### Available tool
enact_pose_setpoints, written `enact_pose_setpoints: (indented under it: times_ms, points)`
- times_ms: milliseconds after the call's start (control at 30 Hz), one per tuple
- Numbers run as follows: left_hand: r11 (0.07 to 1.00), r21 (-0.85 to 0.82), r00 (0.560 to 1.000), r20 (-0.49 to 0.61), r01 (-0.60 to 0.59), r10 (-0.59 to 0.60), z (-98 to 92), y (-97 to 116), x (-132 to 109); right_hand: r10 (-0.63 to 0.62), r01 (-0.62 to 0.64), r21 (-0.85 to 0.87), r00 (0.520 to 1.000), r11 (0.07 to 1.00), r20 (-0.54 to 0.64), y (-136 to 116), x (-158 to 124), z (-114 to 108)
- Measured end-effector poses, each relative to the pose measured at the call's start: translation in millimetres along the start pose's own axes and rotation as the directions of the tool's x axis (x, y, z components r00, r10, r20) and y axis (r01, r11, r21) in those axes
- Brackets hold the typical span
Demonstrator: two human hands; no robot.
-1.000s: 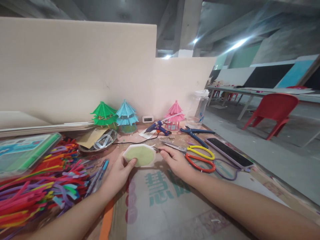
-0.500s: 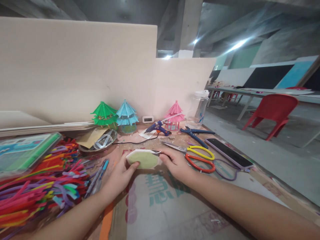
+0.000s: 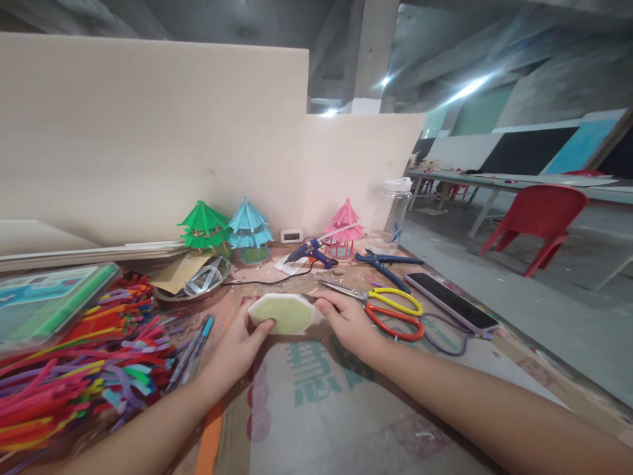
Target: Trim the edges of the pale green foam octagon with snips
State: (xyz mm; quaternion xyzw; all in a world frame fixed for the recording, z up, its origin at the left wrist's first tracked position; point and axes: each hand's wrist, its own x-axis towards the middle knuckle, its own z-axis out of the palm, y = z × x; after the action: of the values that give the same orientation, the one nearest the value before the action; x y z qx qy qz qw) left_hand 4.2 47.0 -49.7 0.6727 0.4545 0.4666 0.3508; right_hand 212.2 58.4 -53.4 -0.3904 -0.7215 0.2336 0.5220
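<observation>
My left hand (image 3: pixel 254 334) grips an octagonal pale-green piece (image 3: pixel 285 314) with a white border by its left side, the thumb lying on its face. My right hand (image 3: pixel 347 323) is closed at the piece's right edge. Out of its fingers pokes the tip of a slim dark tool (image 3: pixel 309 299), whose kind I cannot make out; most of it is hidden by the hand. That tip is at the upper right rim of the piece. Just beyond my right hand lie scissors (image 3: pixel 395 302) with one yellow and one red handle.
Pipe cleaners (image 3: pixel 89 369) are heaped at left beside a plastic case (image 3: pixel 59 303). Behind stand green (image 3: pixel 204 224), blue (image 3: pixel 248 231) and pink (image 3: pixel 346 227) pagoda models, a glue gun (image 3: pixel 311 252) and a bottle (image 3: pixel 395 214). Pliers (image 3: pixel 386 267) and a phone (image 3: pixel 450 303) lie at right.
The octagonal piece has tilted so more of its green face shows. A thin white sliver at its upper right edge no longer shows. My right hand has shifted very slightly.
</observation>
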Motion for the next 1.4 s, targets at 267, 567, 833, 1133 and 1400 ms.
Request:
enact_pose_setpoints:
  times_ms: [267, 567, 833, 1133, 1400]
  points:
    - [1.000, 0.005, 1.000, -0.030, 0.007, -0.007, 0.4, 4.3, 0.1, -0.032, 0.032, -0.016, 0.999, 0.999, 0.023, -1.2, -0.4, -1.1]
    - [0.999, 0.044, 1.000, -0.025, -0.012, 0.013, 0.8, 2.1, -1.7, -0.109, 0.113, -0.067, 0.992, 0.991, 0.057, -5.2, -2.2, -1.4]
    - [0.998, 0.062, 1.000, -0.005, -0.016, 0.017, 0.5, 3.9, -1.6, -0.117, 0.119, -0.075, 0.993, 0.990, 0.035, -4.4, -2.4, -1.8]
    - [0.999, 0.035, 1.000, 0.004, 0.021, -0.021, -0.6, -1.7, -1.3, -0.121, 0.124, -0.084, 0.992, 0.989, 0.041, -5.0, -2.9, -0.6]
    - [1.000, 0.025, 1.000, -0.012, 0.006, -0.006, 0.1, 0.3, -2.2, -0.129, 0.132, -0.073, 0.991, 0.989, 0.044, -5.9, -4.5, -0.5]
